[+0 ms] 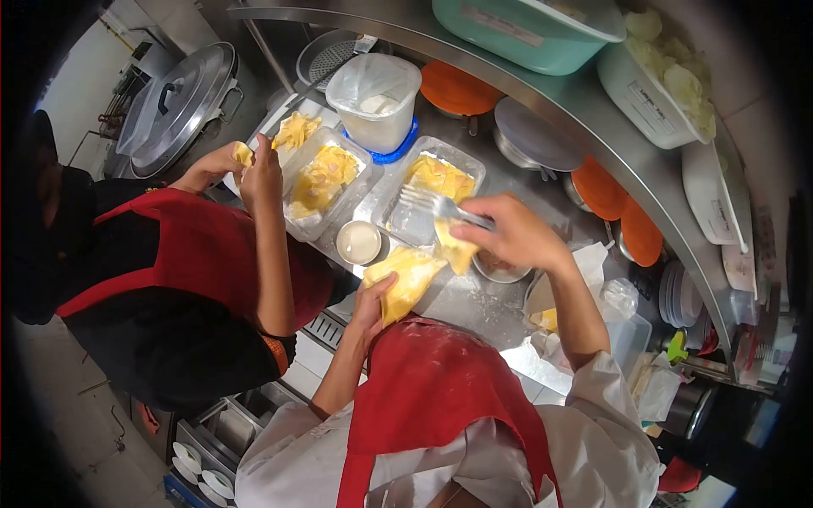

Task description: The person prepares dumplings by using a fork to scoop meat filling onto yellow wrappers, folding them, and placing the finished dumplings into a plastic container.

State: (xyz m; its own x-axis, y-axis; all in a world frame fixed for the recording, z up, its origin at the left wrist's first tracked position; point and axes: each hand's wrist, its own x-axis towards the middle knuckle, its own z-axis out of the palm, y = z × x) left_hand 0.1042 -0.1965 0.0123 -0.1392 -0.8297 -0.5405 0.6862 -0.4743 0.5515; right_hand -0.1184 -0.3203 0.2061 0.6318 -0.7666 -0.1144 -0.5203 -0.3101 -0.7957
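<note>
My left hand (373, 306) is closed on a small stack of yellow dough wrappers (405, 278), held low in front of my red apron. In my right hand (512, 233) is a metal fork (440, 206), its tines pointing left over a clear plastic tray (395, 227) of folded yellow dumplings (440, 179). Another yellow wrapper (457, 251) hangs just under my right fingers, beside the stack, slightly blurred. Partly hidden below that hand sits a metal bowl (511, 277) with brownish-pink filling. A small round bowl (359, 242) with something white stands left of the stack.
At the left, a co-worker's hands (254, 176) hold a yellow wrapper over a second dumpling tray (360, 190). A white tub (374, 102) of powder stands behind. An overhead metal shelf (542, 97) curves across, bearing a green bin (529, 38). Paper and bags (621, 296) lie right.
</note>
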